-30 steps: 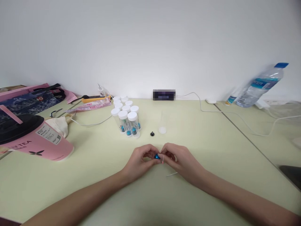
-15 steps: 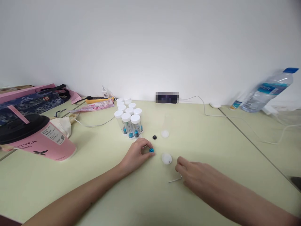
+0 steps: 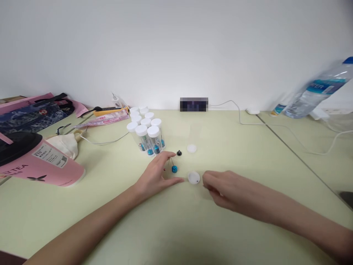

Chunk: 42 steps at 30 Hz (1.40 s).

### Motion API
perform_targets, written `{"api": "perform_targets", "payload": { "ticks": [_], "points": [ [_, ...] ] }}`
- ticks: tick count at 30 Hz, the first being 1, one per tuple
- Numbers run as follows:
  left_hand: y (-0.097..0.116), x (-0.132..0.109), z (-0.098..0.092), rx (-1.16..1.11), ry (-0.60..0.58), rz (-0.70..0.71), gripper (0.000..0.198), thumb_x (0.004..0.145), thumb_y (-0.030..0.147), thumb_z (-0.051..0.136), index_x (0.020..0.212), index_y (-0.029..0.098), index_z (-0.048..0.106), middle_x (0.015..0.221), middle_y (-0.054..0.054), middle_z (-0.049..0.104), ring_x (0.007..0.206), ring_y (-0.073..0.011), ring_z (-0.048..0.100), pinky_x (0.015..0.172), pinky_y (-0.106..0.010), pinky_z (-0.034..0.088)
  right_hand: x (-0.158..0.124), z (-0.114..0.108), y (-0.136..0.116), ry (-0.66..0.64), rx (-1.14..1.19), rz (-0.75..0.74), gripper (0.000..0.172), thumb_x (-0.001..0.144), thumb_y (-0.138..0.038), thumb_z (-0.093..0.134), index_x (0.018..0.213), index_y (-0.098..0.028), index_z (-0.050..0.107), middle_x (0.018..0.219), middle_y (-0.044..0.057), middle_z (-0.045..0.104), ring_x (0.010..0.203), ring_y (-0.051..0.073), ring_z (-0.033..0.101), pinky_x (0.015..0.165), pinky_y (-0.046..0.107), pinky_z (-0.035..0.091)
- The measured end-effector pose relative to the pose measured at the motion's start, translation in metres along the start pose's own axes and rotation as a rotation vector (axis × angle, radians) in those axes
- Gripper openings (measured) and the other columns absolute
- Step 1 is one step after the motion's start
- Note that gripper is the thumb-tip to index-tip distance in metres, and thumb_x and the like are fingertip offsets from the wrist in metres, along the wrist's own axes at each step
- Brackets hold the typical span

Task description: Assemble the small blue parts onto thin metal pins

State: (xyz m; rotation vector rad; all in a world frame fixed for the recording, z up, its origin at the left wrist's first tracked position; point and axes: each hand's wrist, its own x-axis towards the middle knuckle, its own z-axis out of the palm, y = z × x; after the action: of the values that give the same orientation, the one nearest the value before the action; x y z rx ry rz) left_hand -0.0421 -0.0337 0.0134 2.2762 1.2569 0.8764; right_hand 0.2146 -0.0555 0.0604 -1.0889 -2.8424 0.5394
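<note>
Fingers of the left hand [image 3: 151,175] stand parted around a blue piece [image 3: 174,169], index finger on its far side and thumb on its near side. It sits on the surface [image 3: 248,154] with thin wires rising from it toward the index finger; whether that fingertip touches them I cannot tell. Fingers of the right hand [image 3: 224,186] are curled in, with a tiny bit of something at their tips, too small to make out, so their grasp is unclear.

Between the hands rests a shallow white dish [image 3: 193,177] with one small dark bit [image 3: 197,181] inside. Farther off lie a white disc [image 3: 191,148], a faint clear outline above it, and a small black piece [image 3: 179,153]. Beyond the left hand stands a cluster of clear tubes [image 3: 143,139] with white caps; blue pieces show at the bottoms of the front ones. The pink cup [image 3: 59,165] is lidded, its contents hidden.

Half a second ago the left finger and thumb pinched the blue piece; now they have spread. The right hand is nearer the dish, and the thin white stick then on the surface beside it is out of sight.
</note>
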Motion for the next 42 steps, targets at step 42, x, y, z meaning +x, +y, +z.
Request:
{"api": "perform_targets", "payload": {
  "ticks": [42],
  "points": [
    [0.035, 0.003, 0.051, -0.069, -0.154, 0.031, 0.033, 0.082, 0.019, 0.056, 0.109, 0.025, 0.038, 0.1, -0.003, 0.058, 0.092, -0.0201, 0.055, 0.076, -0.035, 0.048, 0.015, 0.046, 0.039, 0.647, 0.578, -0.082, 0.018, 0.092, -0.014, 0.044, 0.094, -0.024, 0.059, 0.069, -0.001, 0.063, 0.054, 0.011, 0.056, 0.051, 0.026, 0.046]
  ]
}}
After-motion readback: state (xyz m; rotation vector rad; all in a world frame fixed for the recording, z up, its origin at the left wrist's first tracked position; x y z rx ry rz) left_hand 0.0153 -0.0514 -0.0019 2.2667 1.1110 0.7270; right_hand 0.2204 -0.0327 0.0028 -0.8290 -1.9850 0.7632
